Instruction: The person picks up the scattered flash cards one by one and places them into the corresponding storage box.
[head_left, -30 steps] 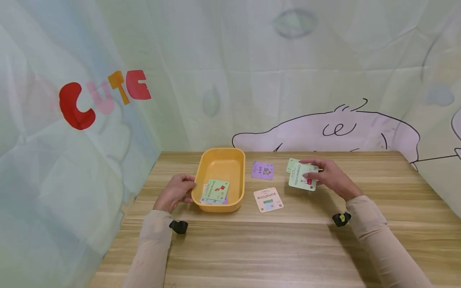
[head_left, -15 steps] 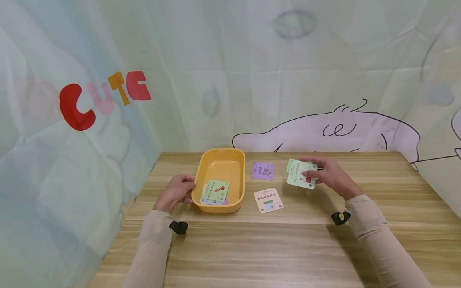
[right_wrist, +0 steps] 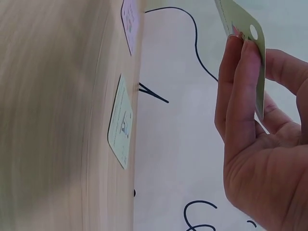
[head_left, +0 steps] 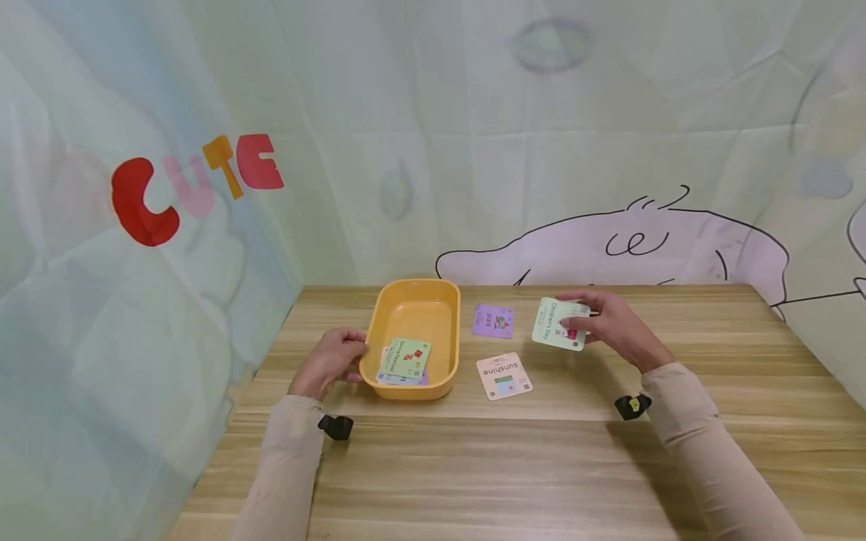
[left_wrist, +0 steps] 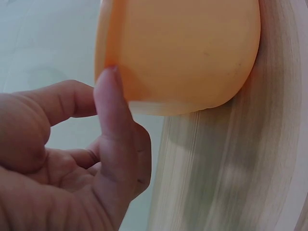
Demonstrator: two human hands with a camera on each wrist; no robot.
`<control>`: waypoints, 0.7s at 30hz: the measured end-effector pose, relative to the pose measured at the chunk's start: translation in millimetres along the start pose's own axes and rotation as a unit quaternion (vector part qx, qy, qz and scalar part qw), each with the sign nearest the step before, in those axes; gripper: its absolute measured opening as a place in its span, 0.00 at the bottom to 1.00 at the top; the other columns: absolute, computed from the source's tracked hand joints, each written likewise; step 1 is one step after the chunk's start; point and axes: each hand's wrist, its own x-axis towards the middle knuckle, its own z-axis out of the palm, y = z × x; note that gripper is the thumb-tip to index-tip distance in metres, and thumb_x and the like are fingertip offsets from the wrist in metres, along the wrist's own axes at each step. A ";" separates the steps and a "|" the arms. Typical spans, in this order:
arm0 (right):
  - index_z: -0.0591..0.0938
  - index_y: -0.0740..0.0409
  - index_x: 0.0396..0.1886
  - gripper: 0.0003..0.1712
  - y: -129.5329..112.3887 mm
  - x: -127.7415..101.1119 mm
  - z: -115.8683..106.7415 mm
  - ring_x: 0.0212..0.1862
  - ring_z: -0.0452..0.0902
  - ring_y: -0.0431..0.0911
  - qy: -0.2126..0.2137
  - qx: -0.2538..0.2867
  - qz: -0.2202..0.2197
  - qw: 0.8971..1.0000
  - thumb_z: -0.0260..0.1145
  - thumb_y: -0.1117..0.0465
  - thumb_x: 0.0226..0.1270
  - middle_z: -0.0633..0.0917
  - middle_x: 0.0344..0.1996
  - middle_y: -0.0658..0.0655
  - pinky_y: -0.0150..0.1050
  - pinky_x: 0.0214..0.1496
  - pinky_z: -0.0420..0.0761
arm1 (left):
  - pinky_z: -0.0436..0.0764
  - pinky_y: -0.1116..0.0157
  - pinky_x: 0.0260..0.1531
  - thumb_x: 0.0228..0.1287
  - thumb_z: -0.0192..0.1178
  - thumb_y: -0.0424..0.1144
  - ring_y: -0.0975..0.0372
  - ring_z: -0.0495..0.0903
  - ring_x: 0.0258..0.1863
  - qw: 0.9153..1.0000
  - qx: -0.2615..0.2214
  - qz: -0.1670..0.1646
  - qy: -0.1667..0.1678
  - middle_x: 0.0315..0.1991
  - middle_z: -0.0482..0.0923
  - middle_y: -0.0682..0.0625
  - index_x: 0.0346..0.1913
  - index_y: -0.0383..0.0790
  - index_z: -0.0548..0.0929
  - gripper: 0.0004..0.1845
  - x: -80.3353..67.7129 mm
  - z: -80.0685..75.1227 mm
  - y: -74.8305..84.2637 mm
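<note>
My right hand [head_left: 619, 327] pinches a pale green "Children's Day" flash card [head_left: 549, 330] between thumb and fingers. In the right wrist view this flash card is raised above the table, seen nearly edge-on. Another green flash card [right_wrist: 121, 127] lies on the table there; in the head view the held one hides it. My left hand [head_left: 328, 364] pinches the left rim of a yellow plastic bin [head_left: 455, 323], which stands on the table. Several flash cards are in the bin's near end, a green "Spring Festival" one [head_left: 409, 357] on top.
Between the bin and my right hand lie a purple "park" card [head_left: 493, 321] and a peach "sunshine" card [head_left: 504, 376]. The wooden table [head_left: 473, 473] ends at a printed curtain [head_left: 379, 150] at the back and left.
My right hand has shifted slightly left with the "Children's Day" card, which now covers the green card below it in the head view. My left hand and the bin stay put.
</note>
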 end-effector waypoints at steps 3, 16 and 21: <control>0.76 0.59 0.69 0.32 -0.2 1.7 1.9 0.41 0.84 0.48 -0.003 0.001 -0.003 1.000 0.73 0.62 0.66 0.80 0.51 0.67 0.41 0.41 0.89 | 0.89 0.62 0.30 0.76 0.54 0.35 0.57 0.80 0.38 1.000 0.000 0.000 0.000 0.51 0.76 0.38 0.60 0.31 0.73 0.16 0.5 0.3 -0.4; 0.75 0.60 0.69 0.32 -5.1 8.2 9.7 0.44 0.83 0.50 -0.014 0.009 -0.006 1.000 0.72 0.63 0.67 0.79 0.53 0.67 0.41 0.43 0.88 | 0.89 0.60 0.33 0.76 0.54 0.35 0.56 0.80 0.39 1.000 0.000 0.000 0.001 0.51 0.76 0.38 0.60 0.31 0.73 0.16 1.0 -0.2 -1.8; 0.75 0.58 0.69 0.32 -9.5 9.7 12.1 0.44 0.84 0.52 -0.019 0.008 -0.008 1.000 0.71 0.63 0.67 0.79 0.53 0.68 0.41 0.43 0.89 | 0.89 0.60 0.33 0.76 0.54 0.35 0.56 0.80 0.39 1.000 -0.001 0.000 0.000 0.51 0.76 0.38 0.60 0.32 0.73 0.15 1.7 -0.3 -1.7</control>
